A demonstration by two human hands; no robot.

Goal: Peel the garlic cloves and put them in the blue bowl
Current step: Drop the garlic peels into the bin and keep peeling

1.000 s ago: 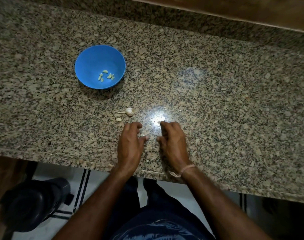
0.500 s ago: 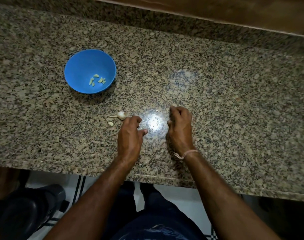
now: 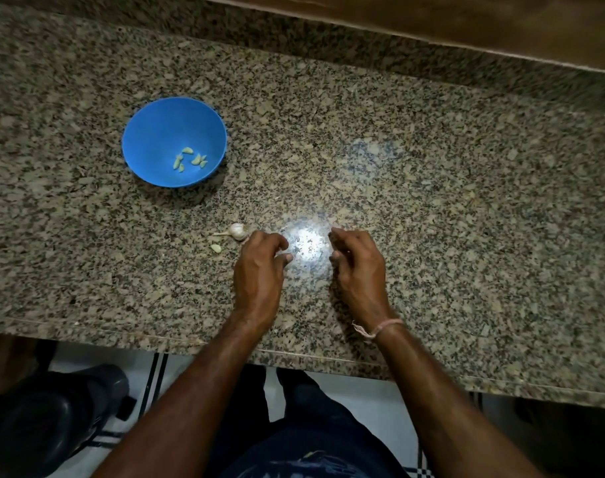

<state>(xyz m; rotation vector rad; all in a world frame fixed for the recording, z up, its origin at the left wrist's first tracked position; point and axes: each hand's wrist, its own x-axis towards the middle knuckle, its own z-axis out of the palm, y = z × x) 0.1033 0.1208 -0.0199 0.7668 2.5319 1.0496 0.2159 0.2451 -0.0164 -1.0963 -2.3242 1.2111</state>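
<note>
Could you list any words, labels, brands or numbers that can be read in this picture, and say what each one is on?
None can be read here. The blue bowl, the granite counter and the garlic bulb bear no lettering. The pale marking on the dark clothing at the bottom edge is too blurred to tell whether it is text.

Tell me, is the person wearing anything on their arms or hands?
Both forearms are bare, with no sleeves showing. The left hand wears nothing: no ring, watch or glove in view. The right hand is bare too, but a thin pale pink thread band is tied round its wrist, with a small frayed knot hanging at the inner side.
</note>
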